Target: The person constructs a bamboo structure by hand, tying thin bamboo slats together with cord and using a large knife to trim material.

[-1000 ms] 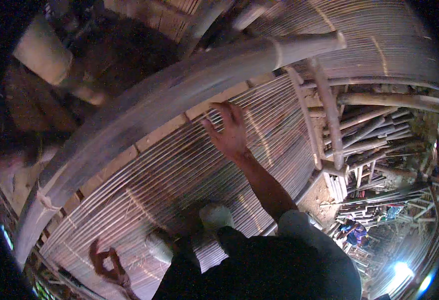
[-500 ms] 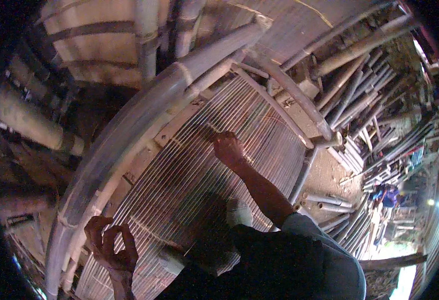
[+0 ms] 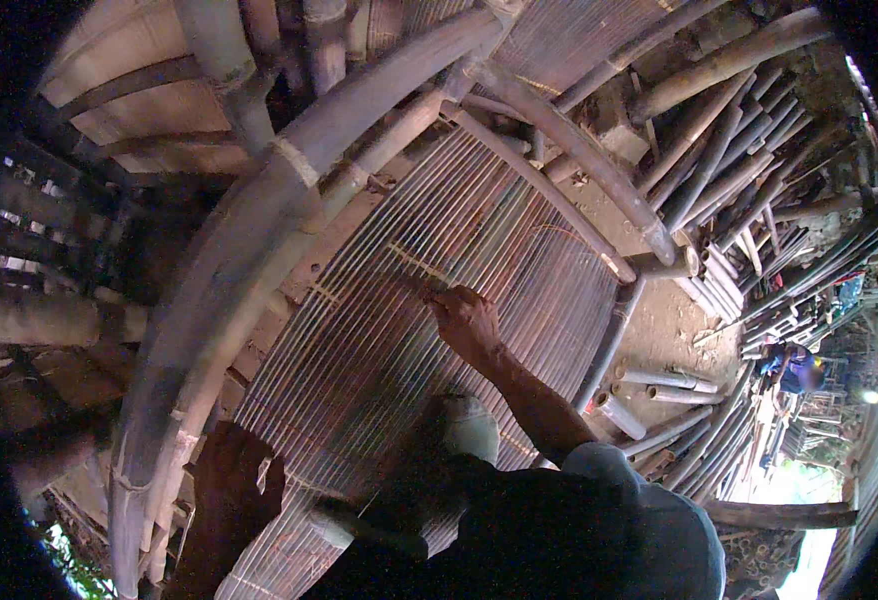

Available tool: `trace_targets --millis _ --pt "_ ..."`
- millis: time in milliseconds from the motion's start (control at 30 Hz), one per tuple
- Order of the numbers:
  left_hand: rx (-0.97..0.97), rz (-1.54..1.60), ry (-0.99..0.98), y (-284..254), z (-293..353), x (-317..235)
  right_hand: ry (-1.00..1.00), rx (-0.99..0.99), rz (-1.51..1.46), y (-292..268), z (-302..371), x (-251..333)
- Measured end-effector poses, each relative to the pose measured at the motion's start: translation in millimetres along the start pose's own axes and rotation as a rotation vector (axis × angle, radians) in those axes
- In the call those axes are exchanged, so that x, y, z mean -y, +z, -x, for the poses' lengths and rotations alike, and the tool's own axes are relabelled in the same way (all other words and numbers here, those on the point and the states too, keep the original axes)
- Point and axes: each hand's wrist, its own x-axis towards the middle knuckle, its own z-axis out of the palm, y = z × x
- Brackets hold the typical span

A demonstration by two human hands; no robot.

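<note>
A slatted bamboo panel (image 3: 549,300) of thin parallel strips lies beneath me, tied across in places with pale lashings. Over its middle, next to one such lashing (image 3: 414,260), my right hand (image 3: 469,320) is closed with the fingers pinched together. What it holds, if anything, is too small to make out. My left hand (image 3: 234,465) is by the panel's left edge, in shadow beside the thick bamboo rail. Its fingers are curled toward the thumb with a small bright gap between them, and anything in them is hidden.
A thick bamboo rail (image 3: 259,220) curves along the left. My pale-covered feet (image 3: 471,428) are on the slats. Cut bamboo poles (image 3: 729,170) are stacked at the right, with short pieces (image 3: 669,385) on the ground. Another person (image 3: 791,368) is farther off at the right.
The view has shifted slightly. My left hand has turned, so its curled fingers now show darker and less clearly. My right hand stays closed over the slats, slightly lower in view.
</note>
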Motion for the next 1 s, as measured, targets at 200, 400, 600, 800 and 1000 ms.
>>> trace_targets --millis 200,400,600,800,1000 --pt "-0.007 0.146 -0.05 92.1 -81.1 14.3 0.012 0.054 0.017 7.6 -10.4 -2.1" --pt "-0.028 0.4 -0.295 206.5 -159.0 -15.0 0.139 0.555 -0.018 -19.6 -8.2 21.9" --pt "0.01 1.477 -0.725 249.6 -187.1 -29.0 -0.174 1.045 -0.133 5.6 93.2 89.4" --pt "-0.291 1.334 -0.68 252.6 -161.4 -22.5 -0.383 0.639 -0.414 -2.7 89.5 9.3" --pt "-0.634 1.126 -0.365 300.9 -131.3 -22.7 0.08 0.137 -0.367 -37.5 -77.9 8.2"
